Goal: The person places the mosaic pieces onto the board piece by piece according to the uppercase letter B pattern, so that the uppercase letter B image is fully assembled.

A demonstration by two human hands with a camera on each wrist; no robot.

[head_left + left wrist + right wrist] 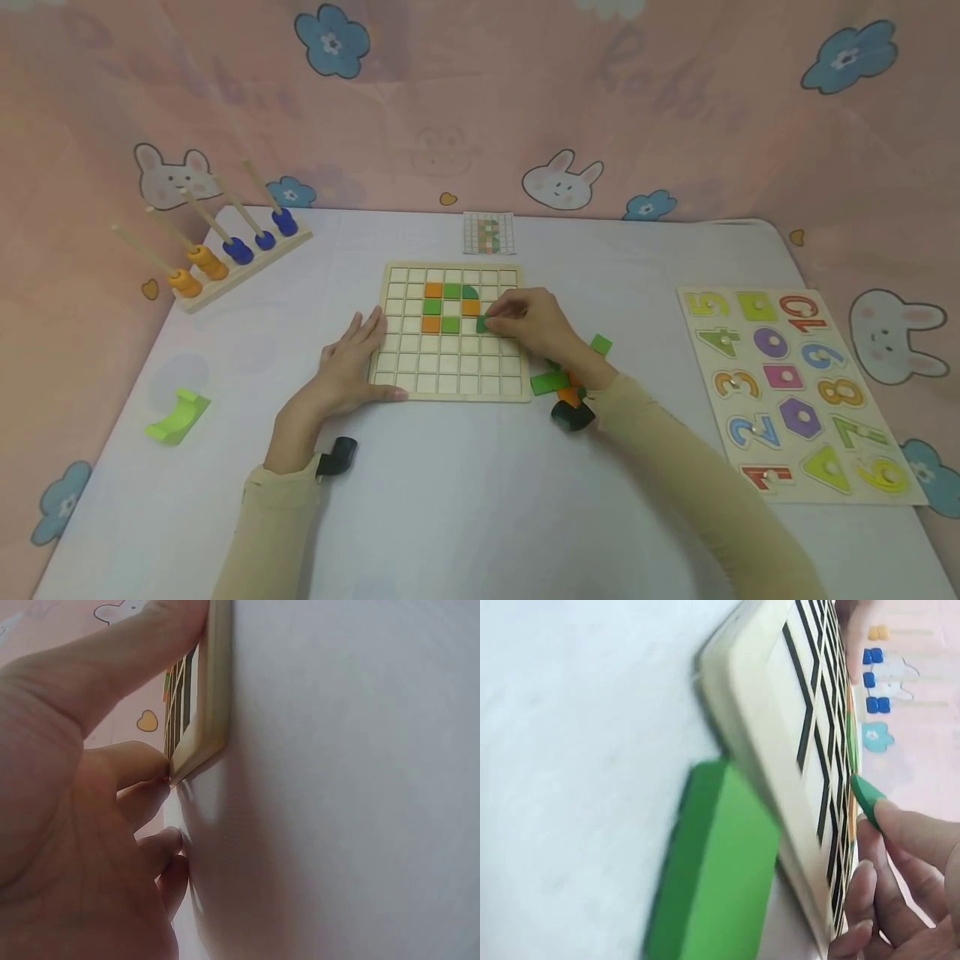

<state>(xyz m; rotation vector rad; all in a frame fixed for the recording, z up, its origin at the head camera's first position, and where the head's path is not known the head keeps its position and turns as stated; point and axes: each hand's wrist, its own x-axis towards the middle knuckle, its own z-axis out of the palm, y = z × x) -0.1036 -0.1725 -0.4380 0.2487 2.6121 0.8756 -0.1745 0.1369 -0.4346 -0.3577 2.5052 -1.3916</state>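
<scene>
grid board (450, 392): pale matt wood | green tile (866, 796): smooth painted wood | table (465, 492): matt white

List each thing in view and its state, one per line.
Grid board: flat on the table, partly filled with orange and green tiles.
Left hand: rests against the board's edge.
Right hand: pinches a green tile over the board.
Number puzzle: all pieces seated.
Bead rack: beads down.
</scene>
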